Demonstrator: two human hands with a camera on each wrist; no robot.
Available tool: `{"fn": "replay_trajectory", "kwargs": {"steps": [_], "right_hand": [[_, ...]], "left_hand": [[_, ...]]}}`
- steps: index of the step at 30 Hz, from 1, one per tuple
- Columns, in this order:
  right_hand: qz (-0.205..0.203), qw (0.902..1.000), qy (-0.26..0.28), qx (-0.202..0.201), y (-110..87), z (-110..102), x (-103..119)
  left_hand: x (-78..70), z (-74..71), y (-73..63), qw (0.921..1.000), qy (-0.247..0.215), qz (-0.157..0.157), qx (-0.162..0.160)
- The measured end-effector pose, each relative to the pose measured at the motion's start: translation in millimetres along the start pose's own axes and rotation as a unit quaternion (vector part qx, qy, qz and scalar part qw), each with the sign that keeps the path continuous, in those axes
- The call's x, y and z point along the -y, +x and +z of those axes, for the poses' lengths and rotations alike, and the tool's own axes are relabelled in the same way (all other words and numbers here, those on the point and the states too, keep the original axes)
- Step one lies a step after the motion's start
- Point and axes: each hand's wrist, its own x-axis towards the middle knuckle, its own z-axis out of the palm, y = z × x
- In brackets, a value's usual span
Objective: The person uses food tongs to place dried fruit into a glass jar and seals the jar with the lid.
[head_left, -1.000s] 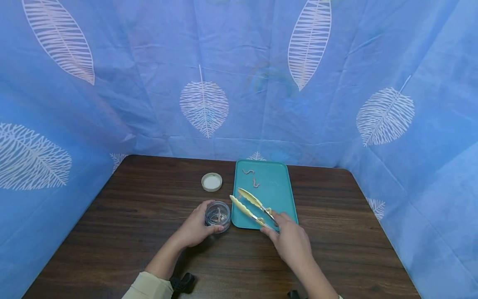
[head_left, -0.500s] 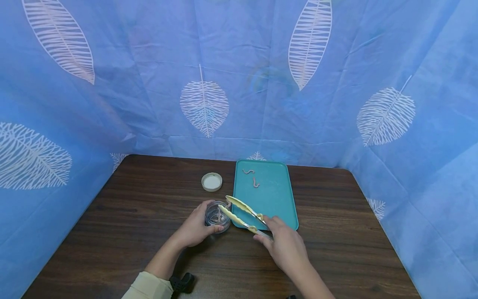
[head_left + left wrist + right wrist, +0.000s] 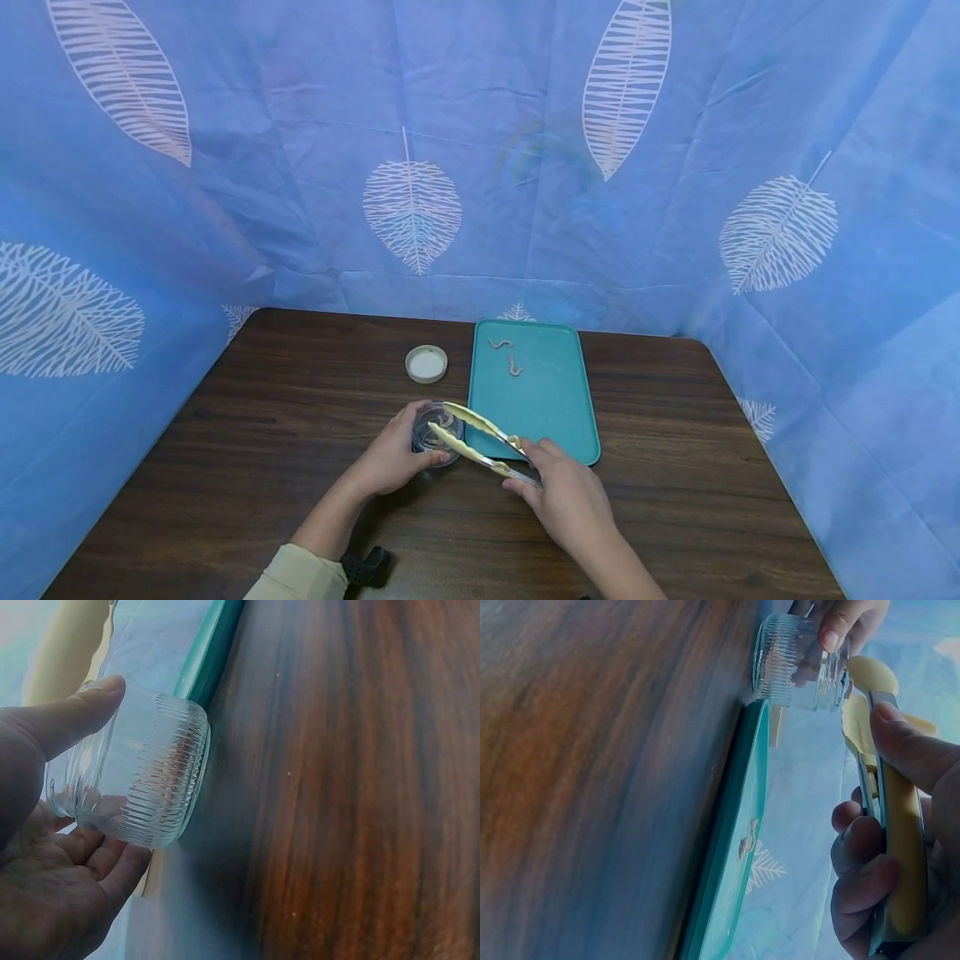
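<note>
My left hand (image 3: 393, 454) grips a clear glass jar (image 3: 161, 765) round its side, thumb and fingers on opposite walls. The jar has a ribbed lower part and no lid on it; pinkish worm-like pieces show inside. With my right hand (image 3: 573, 500) I hold tongs (image 3: 474, 454) with cream-yellow scalloped tips and metal arms. Their tips are parted and overlap the jar's mouth in the head view, a pinkish piece (image 3: 447, 419) showing between them. On the teal tray (image 3: 555, 408) lie two pink worm-like pieces, one curled (image 3: 500, 343) and one bent (image 3: 515, 367).
A round jar lid (image 3: 426, 364) lies on the dark wooden table (image 3: 315, 392), behind the jar. The tray sits just right of the jar. Blue cloth (image 3: 487, 233) with white leaf prints hangs behind the table and along both sides.
My right hand has carried the tongs leftward and toward me, from over the tray to the jar's mouth. A third pink piece left the tray with them. The left hand stays on the jar.
</note>
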Motion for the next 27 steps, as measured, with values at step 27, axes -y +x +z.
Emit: {"fn": "replay_trajectory", "kwargs": {"steps": [27], "right_hand": [[0.069, 0.9960, 0.025, 0.050, 7.8, -2.1, -7.8]], "left_hand": [[-0.3, 0.4, -0.3, 1.0000, -0.005, 0.005, -0.001]]}}
